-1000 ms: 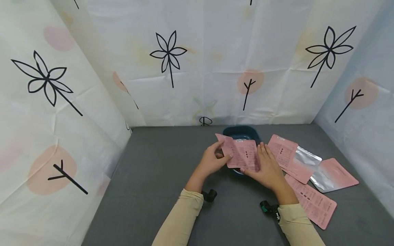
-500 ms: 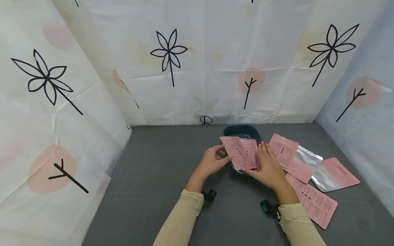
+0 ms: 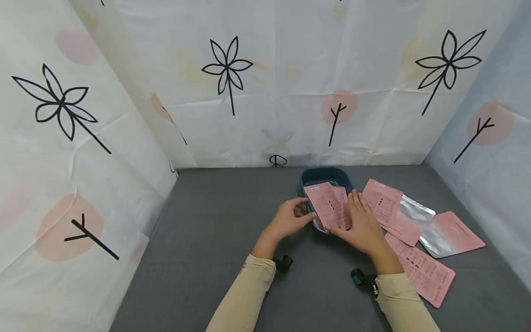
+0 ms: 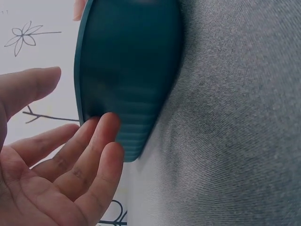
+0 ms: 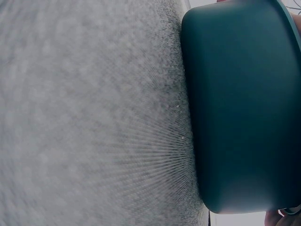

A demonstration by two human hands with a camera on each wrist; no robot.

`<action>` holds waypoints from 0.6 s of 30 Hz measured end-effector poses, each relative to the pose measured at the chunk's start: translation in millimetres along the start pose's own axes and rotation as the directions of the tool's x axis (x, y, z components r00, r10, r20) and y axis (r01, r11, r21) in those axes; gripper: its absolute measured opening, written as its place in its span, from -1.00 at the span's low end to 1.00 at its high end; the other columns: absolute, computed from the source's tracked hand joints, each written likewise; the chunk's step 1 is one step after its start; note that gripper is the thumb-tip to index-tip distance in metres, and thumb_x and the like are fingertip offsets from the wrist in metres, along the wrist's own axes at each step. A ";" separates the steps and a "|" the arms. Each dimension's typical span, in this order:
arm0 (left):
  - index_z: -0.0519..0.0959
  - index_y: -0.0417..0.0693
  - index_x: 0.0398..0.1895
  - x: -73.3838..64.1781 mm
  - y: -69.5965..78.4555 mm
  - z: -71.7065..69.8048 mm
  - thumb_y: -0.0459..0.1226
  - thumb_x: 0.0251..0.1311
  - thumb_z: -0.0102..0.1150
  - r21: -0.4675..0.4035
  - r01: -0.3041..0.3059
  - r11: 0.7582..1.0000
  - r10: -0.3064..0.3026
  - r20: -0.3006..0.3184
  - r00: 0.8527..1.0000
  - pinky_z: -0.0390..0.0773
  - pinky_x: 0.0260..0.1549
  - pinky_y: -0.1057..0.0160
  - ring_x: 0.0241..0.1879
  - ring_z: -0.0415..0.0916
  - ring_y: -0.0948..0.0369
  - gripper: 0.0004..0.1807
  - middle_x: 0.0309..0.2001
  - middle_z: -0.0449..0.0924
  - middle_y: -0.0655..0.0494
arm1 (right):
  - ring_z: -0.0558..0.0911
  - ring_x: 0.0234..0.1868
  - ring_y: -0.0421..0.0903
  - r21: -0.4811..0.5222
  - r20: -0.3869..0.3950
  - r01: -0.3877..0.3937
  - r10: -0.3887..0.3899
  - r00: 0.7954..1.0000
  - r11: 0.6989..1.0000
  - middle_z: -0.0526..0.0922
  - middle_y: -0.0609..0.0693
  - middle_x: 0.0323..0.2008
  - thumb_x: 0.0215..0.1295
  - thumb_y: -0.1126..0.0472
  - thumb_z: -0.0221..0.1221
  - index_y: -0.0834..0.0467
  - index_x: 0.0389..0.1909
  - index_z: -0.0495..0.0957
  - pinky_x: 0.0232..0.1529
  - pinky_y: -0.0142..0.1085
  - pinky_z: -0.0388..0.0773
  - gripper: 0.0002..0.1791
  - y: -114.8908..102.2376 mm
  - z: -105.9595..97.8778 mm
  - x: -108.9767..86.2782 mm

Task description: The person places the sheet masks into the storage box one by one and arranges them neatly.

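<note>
A dark teal plastic basin (image 3: 325,173) stands near the back of the grey table. Pink printed sachets lie overlapping in its mouth, the front one (image 3: 327,204) tilted over another (image 3: 342,199). My left hand (image 3: 288,216) is at the basin's left side, thumb near the front sachet's edge. In the left wrist view that hand (image 4: 61,174) has loosely bent fingers by the basin's wall (image 4: 129,61), thumb apart, nothing between them. My right hand (image 3: 362,222) lies with straight fingers along the basin's right side, thumb by the sachets' lower edge. The right wrist view mostly shows the basin's wall (image 5: 244,108).
More flat sachets lie to the right: pink ones (image 3: 381,203) partly overlapping, a silver-and-pink one (image 3: 454,233), and a pink one (image 3: 429,274) partly behind the right forearm. Patterned cloth walls (image 3: 265,115) border the table at the back and sides.
The front sachet has tilted and slid right and down into the basin's mouth. My left hand, which held its left edge, has let go and moved slightly right. The right hand stays put.
</note>
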State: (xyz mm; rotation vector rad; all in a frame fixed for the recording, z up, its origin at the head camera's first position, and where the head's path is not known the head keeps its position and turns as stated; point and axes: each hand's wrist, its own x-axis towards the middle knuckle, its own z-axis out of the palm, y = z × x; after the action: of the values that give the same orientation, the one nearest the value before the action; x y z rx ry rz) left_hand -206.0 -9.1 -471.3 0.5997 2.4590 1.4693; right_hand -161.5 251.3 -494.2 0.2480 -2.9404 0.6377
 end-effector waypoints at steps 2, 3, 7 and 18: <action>0.46 -0.07 0.52 1.8 -0.9 0.5 -0.05 0.44 0.34 0.014 -0.007 1.000 0.007 0.000 1.000 0.72 -0.16 0.18 0.01 0.72 0.09 -0.33 0.17 0.64 -0.07 | -0.08 0.72 0.33 -0.001 -0.004 0.003 -0.003 1.000 1.000 -0.10 0.33 0.71 0.24 -0.45 0.30 0.35 0.69 -0.16 0.61 0.35 -0.03 0.38 -0.3 -0.2 0.2; 0.43 -0.07 0.54 2.8 -1.5 1.0 -0.05 0.44 0.33 0.024 -0.009 1.000 0.009 0.000 1.000 0.71 -0.16 0.20 -0.01 0.71 0.11 -0.32 0.17 0.63 -0.06 | -0.08 0.72 0.33 -0.002 -0.007 0.004 -0.004 1.000 1.000 -0.10 0.33 0.71 0.24 -0.45 0.31 0.35 0.69 -0.15 0.61 0.35 -0.03 0.38 -0.3 -0.1 0.2; 0.34 -0.10 0.60 6.8 -4.2 5.5 -0.07 0.45 0.33 0.052 -0.008 0.999 0.009 -0.007 1.000 0.68 -0.18 0.27 -0.07 0.66 0.19 -0.25 0.18 0.58 -0.07 | -0.10 0.73 0.31 0.001 -0.007 0.007 -0.007 1.000 1.000 -0.09 0.34 0.70 0.24 -0.45 0.31 0.36 0.69 -0.13 0.61 0.34 -0.03 0.37 -0.9 -0.1 -0.1; 0.19 -0.07 0.68 16.8 -7.6 11.1 -0.08 0.43 0.33 0.126 -0.033 0.991 0.036 -0.025 0.999 0.62 -0.24 0.30 -0.17 0.59 0.21 -0.14 0.05 0.51 -0.09 | -0.14 0.74 0.29 0.001 -0.002 0.006 -0.006 1.000 1.000 -0.12 0.33 0.71 0.25 -0.44 0.30 0.35 0.69 -0.15 0.62 0.33 -0.04 0.36 -0.2 -0.7 0.6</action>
State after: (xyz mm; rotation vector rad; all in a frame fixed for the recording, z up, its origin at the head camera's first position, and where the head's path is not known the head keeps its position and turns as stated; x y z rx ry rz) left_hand -218.5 3.9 -482.9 0.6531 2.5896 1.3509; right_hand -162.0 251.4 -493.4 0.2553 -2.9365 0.6383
